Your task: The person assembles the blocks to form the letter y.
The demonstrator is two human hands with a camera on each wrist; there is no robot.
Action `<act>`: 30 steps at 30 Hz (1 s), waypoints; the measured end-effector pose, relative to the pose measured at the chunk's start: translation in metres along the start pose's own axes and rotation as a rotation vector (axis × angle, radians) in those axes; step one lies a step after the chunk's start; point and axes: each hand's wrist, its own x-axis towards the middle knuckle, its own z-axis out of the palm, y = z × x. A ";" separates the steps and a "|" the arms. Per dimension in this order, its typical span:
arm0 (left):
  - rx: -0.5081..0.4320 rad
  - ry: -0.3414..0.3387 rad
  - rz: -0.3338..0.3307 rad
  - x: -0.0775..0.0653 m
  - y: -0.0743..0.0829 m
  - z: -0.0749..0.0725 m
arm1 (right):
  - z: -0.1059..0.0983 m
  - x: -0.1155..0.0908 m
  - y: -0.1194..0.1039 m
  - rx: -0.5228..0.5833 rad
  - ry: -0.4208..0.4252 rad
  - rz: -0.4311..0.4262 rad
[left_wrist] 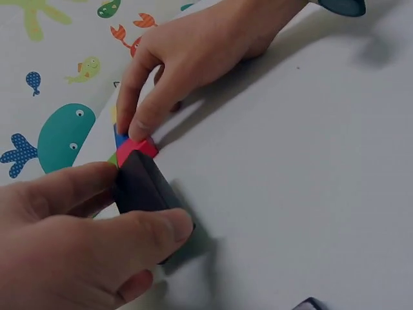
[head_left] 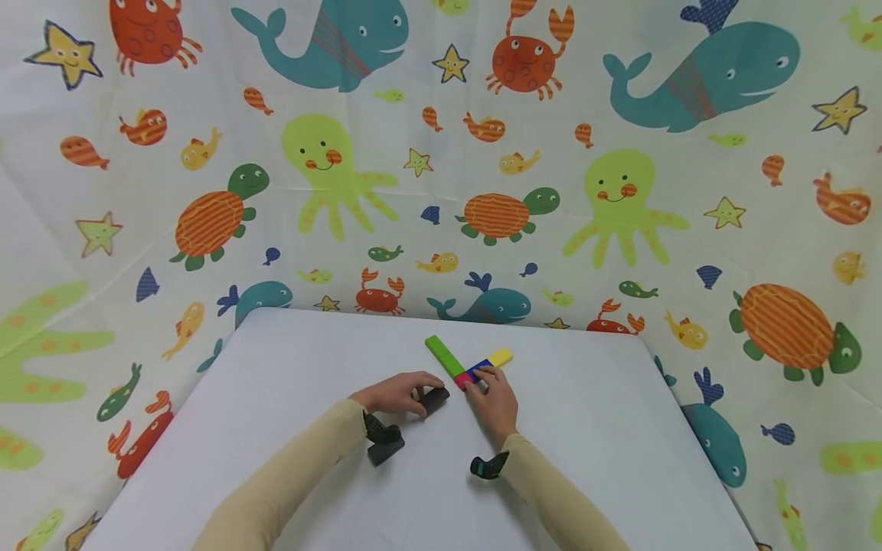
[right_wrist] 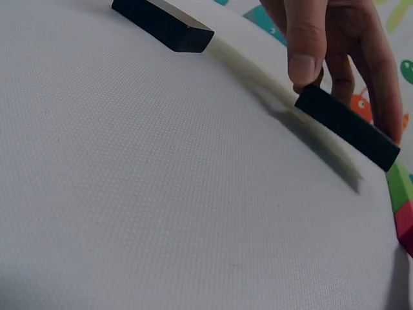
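Observation:
My left hand (head_left: 396, 394) pinches a black rectangular block (head_left: 435, 400) between thumb and fingers. In the right wrist view this block (right_wrist: 348, 128) hangs tilted just above the table, its shadow apart from it. To its right, my right hand (head_left: 498, 402) has thumb and fingertips at the blue block (head_left: 480, 367), close beside the red block (head_left: 462, 380); it seems to pinch the blue one. A green strip (head_left: 443, 356) runs from the red block toward the back left. The yellow block (head_left: 501, 357) continues the line past the blue one.
A second black block (head_left: 386, 451) lies on the white table (head_left: 586, 428) below my left wrist. Dark bands sit on both wrists. A curtain (head_left: 441, 222) printed with sea animals hangs behind and along the table's sides.

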 end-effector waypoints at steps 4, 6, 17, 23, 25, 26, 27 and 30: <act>0.035 0.017 -0.042 0.006 -0.004 0.005 | 0.002 -0.004 0.001 0.008 0.004 -0.020; 0.043 0.028 -0.068 0.008 -0.007 0.009 | 0.004 -0.005 0.002 0.009 0.000 -0.022; 0.080 0.083 -0.039 0.018 -0.004 0.013 | 0.002 -0.002 0.002 0.003 0.016 -0.022; 0.103 0.085 -0.033 0.022 -0.004 0.010 | -0.001 0.000 0.000 -0.005 0.022 -0.033; 0.091 0.090 -0.039 0.024 -0.005 0.009 | -0.001 0.001 0.000 -0.010 0.025 -0.038; 0.082 0.093 -0.042 0.025 -0.005 0.009 | -0.001 0.001 0.000 -0.010 0.026 -0.041; 0.076 0.096 -0.044 0.025 -0.006 0.009 | -0.001 0.001 0.001 -0.009 0.025 -0.040; 0.057 0.108 -0.048 0.027 -0.008 0.009 | 0.000 0.002 0.001 -0.008 0.023 -0.043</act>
